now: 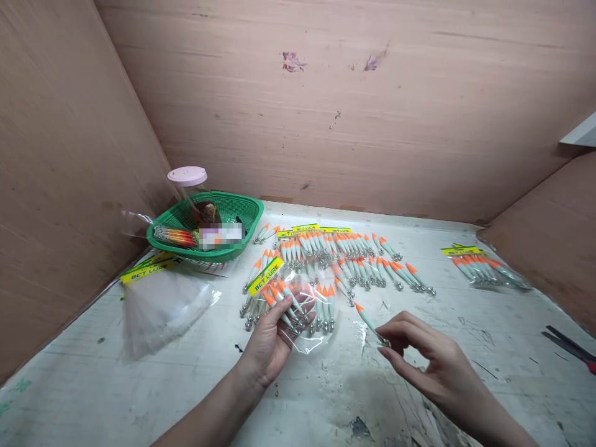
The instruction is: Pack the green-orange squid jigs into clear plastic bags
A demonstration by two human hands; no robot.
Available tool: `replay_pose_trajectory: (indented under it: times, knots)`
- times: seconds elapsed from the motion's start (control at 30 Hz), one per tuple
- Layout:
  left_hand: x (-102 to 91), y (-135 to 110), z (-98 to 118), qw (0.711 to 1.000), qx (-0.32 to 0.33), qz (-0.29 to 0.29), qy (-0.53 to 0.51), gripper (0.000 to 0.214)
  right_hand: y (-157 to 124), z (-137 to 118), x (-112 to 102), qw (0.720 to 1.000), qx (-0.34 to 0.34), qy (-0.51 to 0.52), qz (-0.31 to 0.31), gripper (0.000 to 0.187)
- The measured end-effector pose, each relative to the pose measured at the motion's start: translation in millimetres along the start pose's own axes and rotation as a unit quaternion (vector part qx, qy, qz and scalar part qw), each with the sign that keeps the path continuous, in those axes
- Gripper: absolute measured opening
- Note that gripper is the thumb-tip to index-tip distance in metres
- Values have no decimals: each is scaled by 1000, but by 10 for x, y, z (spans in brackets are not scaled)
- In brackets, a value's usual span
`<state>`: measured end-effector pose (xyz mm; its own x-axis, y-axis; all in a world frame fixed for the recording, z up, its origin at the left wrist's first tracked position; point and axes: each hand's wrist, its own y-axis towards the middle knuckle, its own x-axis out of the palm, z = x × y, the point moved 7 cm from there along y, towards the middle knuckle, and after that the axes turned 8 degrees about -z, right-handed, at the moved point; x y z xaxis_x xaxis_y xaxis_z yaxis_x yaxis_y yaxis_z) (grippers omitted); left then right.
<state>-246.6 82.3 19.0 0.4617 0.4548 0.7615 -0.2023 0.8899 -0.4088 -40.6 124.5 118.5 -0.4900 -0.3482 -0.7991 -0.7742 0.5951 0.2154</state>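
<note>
Lure (365, 318) (tip outward) pinched in right hand (426, 354).

1 orange-tipped lure (366, 318) tilts near clear bag (305, 343).

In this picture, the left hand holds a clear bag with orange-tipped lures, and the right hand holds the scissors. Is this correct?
The scissors are wrong: in the head view, the right hand holds a single orange-tipped lure by its hook end. The left hand does hold the clear bag with orange-tipped lures.
</note>
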Motion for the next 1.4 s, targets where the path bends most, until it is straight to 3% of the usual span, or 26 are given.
replay_pose_trajectory:
  times: [0.17, 0.43, 0.67, 0.73, 0.8, 0.87, 0.93, 0.97, 1.1, 1.23, 1.4]
  knots:
    - [-20, 0, -21, 1000, -4, 10, -1, 9, 10, 230, 213, 999, 36, 3, -31, 8]
    - [3, 3, 2, 1000, -2, 1, 3, 13, -69, 287, 32, 995, 92, 22, 33, 14]
    - [-9, 12, -10, 1000, -4, 9, 4, 12, -52, 317, 129, 990, 116, 80, 1, 16]
    - [-12, 15, -17, 1000, -7, 11, 2, 12, -107, 248, 53, 987, 96, 128, 14, 12]
    - [-10, 16, -22, 1000, -13, 10, 2, 13, -159, 86, -36, 981, 34, 189, -1, 12]
    - [-8, 13, -27, 1000, -20, 10, 0, 14, -179, -134, -54, 971, -35, 226, -69, 14]
    - [-3, 7, -32, 1000, -23, 9, -3, 15, -149, -332, 4, 968, -78, 200, -133, 15]
    - [-1, 2, -38, 1000, -25, 9, -4, 15, -107, -401, 38, 972, -86, 169, -136, 15]
    - [7, -22, -97, 999, -43, 7, -8, 14, 108, -562, 202, 992, -119, 34, -10, 21]
    - [23, -31, -133, 999, -40, -7, -11, 11, 189, -561, 423, 978, -161, -63, 120, 27]
    - [38, -41, -110, 1000, -16, -12, -7, 9, 181, -470, 555, 962, -181, -112, 170, 34]
